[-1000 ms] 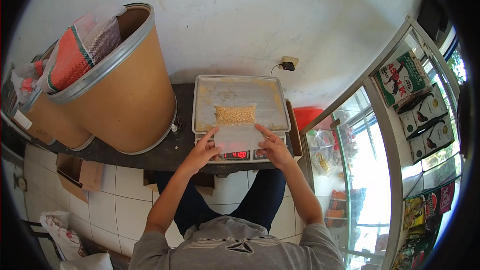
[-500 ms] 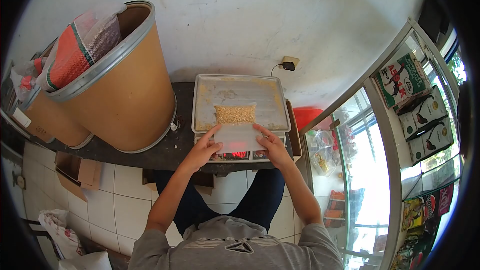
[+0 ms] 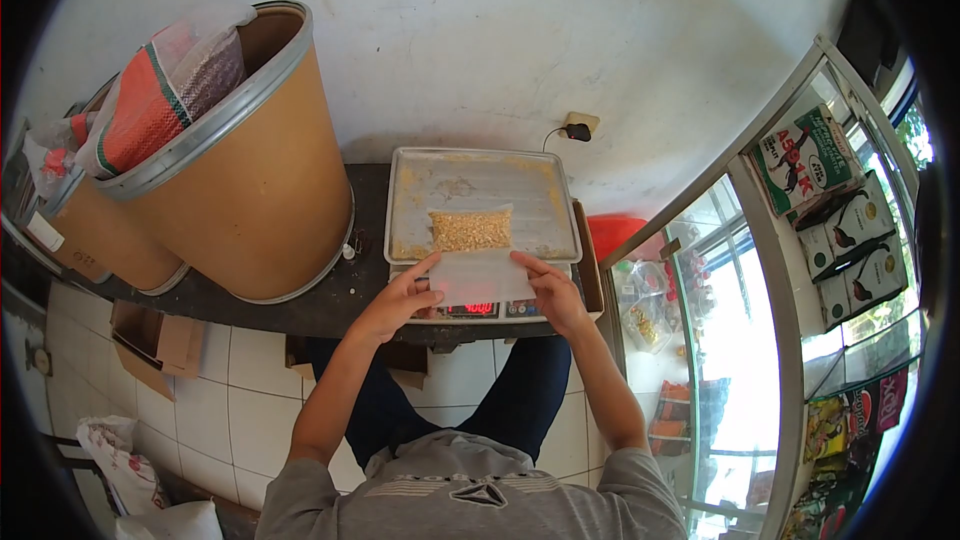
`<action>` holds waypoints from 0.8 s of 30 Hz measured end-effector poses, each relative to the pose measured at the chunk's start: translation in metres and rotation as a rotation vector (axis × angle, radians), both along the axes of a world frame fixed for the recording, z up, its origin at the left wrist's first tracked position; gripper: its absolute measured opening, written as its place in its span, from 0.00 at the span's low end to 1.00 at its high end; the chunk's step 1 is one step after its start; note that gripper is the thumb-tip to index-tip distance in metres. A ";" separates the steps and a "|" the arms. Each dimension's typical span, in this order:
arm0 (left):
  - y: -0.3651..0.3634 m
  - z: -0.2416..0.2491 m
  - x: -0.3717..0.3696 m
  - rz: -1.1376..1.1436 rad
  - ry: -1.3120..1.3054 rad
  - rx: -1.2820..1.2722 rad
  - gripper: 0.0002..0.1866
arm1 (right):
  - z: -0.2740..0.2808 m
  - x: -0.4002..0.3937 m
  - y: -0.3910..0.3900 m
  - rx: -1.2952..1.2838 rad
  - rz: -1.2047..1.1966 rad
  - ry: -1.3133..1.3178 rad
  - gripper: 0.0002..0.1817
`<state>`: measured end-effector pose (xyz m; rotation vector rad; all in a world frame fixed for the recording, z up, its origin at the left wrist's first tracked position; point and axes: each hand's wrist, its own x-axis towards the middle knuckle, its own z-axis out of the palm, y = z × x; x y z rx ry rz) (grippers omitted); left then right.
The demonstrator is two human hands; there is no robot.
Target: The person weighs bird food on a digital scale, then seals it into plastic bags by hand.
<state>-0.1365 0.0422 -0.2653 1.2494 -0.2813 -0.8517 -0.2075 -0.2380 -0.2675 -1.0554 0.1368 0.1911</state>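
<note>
A clear plastic bag (image 3: 472, 231) filled at its far end with yellow, cracked-corn-like grain lies on the metal tray of a digital scale (image 3: 480, 180). The bag's unfilled, whitish end stretches toward me over the front of the scale. At its left edge my left hand (image 3: 398, 302) pinches the plastic between thumb and fingers. My right hand (image 3: 556, 297) is closed on the right edge, index finger reaching toward the grain. Red digits glow on the scale's display (image 3: 472, 308), partly covered by the plastic.
Large brown drums (image 3: 235, 160) stand on the dark table at left, one holding a red-and-white woven sack (image 3: 150, 105). A glass display case (image 3: 740, 340) with packaged goods is at right. A black plug (image 3: 577, 131) sits in the wall socket. Cardboard boxes (image 3: 160, 340) lie below.
My right hand has shifted slightly outward along the bag's edge, its thumb less visible on top. The red digits on the display read differently. The grain-filled end stays in place on the tray.
</note>
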 end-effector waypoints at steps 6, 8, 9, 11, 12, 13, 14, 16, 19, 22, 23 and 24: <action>0.000 -0.013 0.004 0.046 0.175 -0.235 0.29 | -0.010 -0.003 -0.001 -0.222 -0.023 -0.034 0.27; 0.000 -0.014 0.005 0.032 0.217 -0.286 0.28 | -0.023 -0.002 -0.003 -0.531 -0.033 -0.191 0.21; -0.001 -0.016 0.005 0.040 0.173 -0.264 0.27 | -0.026 -0.002 -0.003 -0.531 -0.032 -0.193 0.21; -0.004 -0.017 0.003 0.049 0.128 -0.242 0.26 | -0.030 -0.002 -0.002 -0.593 -0.105 -0.327 0.17; -0.009 -0.017 0.000 0.100 -0.040 -0.151 0.24 | -0.032 -0.001 -0.001 -0.592 -0.104 -0.327 0.17; -0.012 -0.017 -0.002 0.151 -0.207 -0.059 0.22 | -0.033 0.000 0.000 -0.608 -0.137 -0.350 0.16; -0.011 -0.021 -0.002 0.151 -0.208 -0.059 0.22 | -0.033 0.000 0.001 -0.622 -0.169 -0.375 0.14; -0.010 -0.023 0.000 0.208 -0.543 0.085 0.14 | -0.025 0.000 0.002 -0.691 -0.167 -0.331 0.13; -0.010 -0.007 -0.005 0.268 -0.720 0.301 0.08 | -0.025 0.002 0.002 -0.751 -0.176 -0.316 0.12; -0.010 0.001 -0.008 0.356 -0.905 0.386 0.06 | -0.024 0.002 0.002 -0.744 -0.213 -0.329 0.10; -0.011 0.000 -0.007 0.357 -0.903 0.387 0.06 | -0.024 0.001 0.003 -0.745 -0.241 -0.311 0.09; -0.012 -0.004 -0.005 0.407 -1.010 0.340 0.06 | -0.031 0.003 0.000 -0.744 -0.239 -0.311 0.09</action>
